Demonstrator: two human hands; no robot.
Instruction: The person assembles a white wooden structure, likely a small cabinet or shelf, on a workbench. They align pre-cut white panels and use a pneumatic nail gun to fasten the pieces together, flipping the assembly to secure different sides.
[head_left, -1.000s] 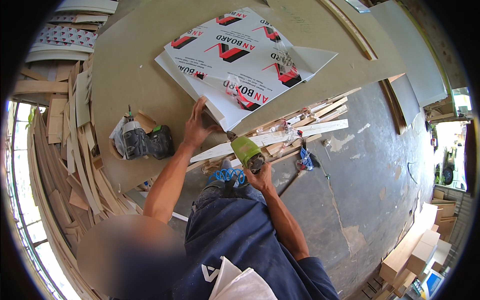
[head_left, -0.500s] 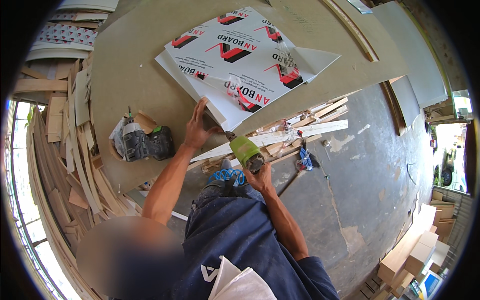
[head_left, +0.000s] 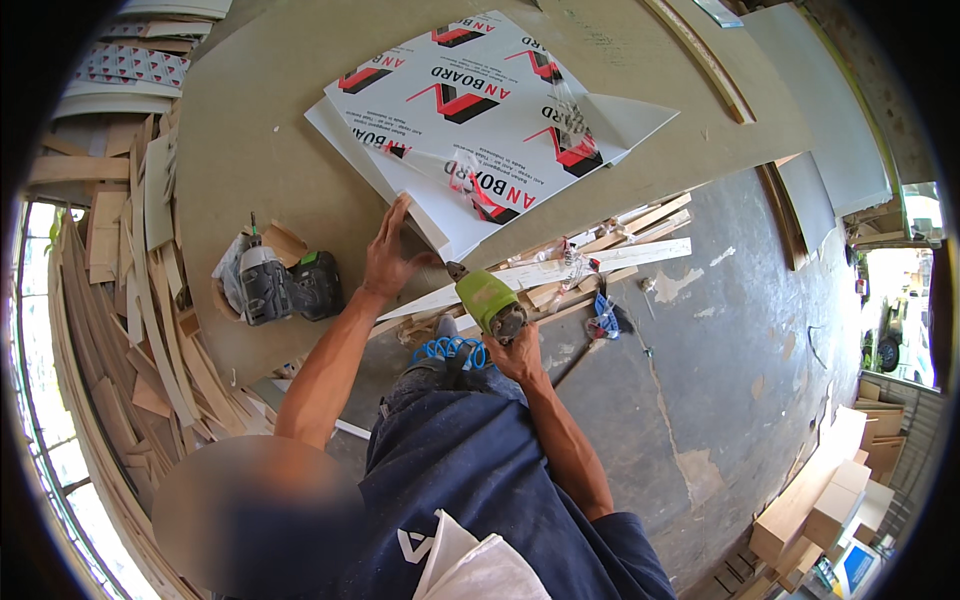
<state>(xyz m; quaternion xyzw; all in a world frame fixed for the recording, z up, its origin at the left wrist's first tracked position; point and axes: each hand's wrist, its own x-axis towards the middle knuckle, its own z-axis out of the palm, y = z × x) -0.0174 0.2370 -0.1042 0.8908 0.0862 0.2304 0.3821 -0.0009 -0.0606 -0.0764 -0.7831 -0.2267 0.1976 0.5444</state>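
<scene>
My left hand (head_left: 392, 258) lies along the near left edge of a white panel (head_left: 376, 183), its fingers stretched out and the thumb apart, pointing at the near corner. The panel has a printed protective film (head_left: 455, 95) on top, partly peeled and crumpled. My right hand (head_left: 517, 352) is closed around a green nail gun (head_left: 487, 297). Its dark nose is at or just beside the panel's near corner; I cannot tell whether they touch. Below it, a coiled blue air hose (head_left: 449, 350) shows in front of my waist.
The panel rests on a large brown worktable (head_left: 260, 160). A black cordless drill (head_left: 268, 290) lies on its left part. Wood strips (head_left: 600, 255) lie beyond the table's near edge, above the grey floor (head_left: 740, 350). Offcuts (head_left: 100, 310) pile up at left; boxes (head_left: 815, 500) stand at lower right.
The whole view has shifted slightly left. Both hands, the nail gun and the panel keep the same places relative to one another.
</scene>
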